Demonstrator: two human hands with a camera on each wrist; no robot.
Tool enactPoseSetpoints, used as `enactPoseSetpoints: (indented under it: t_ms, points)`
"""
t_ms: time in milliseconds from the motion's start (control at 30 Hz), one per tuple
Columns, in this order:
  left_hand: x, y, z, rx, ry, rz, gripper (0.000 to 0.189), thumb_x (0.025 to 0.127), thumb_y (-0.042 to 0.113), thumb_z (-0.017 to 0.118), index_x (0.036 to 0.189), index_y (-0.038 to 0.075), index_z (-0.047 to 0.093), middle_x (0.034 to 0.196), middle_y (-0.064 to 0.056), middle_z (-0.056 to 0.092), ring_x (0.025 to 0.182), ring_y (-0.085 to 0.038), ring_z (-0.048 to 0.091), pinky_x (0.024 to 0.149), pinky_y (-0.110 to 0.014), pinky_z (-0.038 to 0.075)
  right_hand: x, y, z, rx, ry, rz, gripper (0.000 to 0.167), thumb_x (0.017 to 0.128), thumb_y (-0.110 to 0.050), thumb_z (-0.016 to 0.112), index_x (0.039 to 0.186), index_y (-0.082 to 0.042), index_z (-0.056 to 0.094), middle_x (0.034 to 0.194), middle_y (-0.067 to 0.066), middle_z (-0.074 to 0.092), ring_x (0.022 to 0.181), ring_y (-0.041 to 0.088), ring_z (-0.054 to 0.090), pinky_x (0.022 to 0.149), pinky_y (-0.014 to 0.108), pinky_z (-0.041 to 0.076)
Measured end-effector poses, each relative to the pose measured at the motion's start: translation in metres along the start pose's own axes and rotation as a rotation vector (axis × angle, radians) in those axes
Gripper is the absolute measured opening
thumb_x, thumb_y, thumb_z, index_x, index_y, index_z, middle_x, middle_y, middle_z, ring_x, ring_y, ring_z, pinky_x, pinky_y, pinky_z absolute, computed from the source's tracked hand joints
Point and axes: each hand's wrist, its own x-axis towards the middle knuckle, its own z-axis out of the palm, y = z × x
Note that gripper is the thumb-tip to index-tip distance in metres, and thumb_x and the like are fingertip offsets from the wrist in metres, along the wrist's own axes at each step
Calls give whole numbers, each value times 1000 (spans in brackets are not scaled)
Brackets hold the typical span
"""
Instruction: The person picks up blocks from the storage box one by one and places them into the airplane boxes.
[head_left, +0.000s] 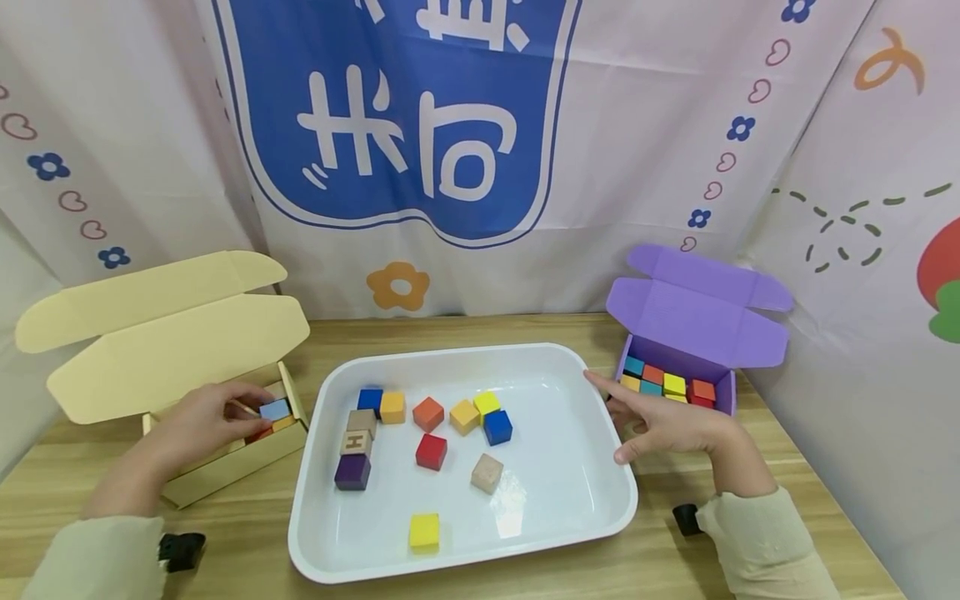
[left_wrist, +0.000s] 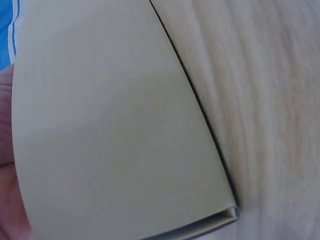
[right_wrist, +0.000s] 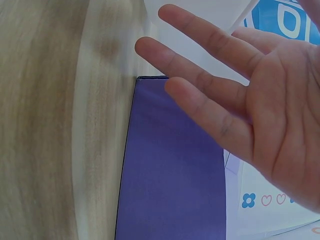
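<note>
My left hand (head_left: pixel 213 421) reaches into a pale yellow box (head_left: pixel 240 467), its thumb and index finger about a light blue block (head_left: pixel 275 410). Beside that block lie an orange block (head_left: pixel 283 424) and a red one, partly covered. My right hand (head_left: pixel 667 421) is at the right rim of a white tray (head_left: pixel 626 508), index fingertip and thumb at the rim. Its other fingers (right_wrist: pixel 200 100) are spread and hold nothing in the right wrist view. In the left wrist view the box wall hides most of the left hand (left_wrist: pixel 9 200).
Inside the tray are several cubes, among them a purple cube (head_left: pixel 352 472), a red cube (head_left: pixel 431 452), a plain wooden cube (head_left: pixel 487 472) and a yellow cube (head_left: pixel 424 532). A purple box (head_left: pixel 730 392) of coloured blocks stands open behind the right hand. A printed curtain (head_left: pixel 600 167) hangs behind.
</note>
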Motion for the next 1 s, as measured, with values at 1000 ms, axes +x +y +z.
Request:
enactPoseSetpoints:
  t_ms: [1000]
  points:
    - [-9, 5, -6, -58, 61, -28, 38, 99, 30, 63, 126, 4, 61, 123, -18, 66, 106, -31, 66, 77, -29, 54, 0, 0, 1, 3, 7, 6, 107, 86, -21, 77, 161, -14, 1, 151, 25, 37, 129, 41, 50, 94, 43, 43]
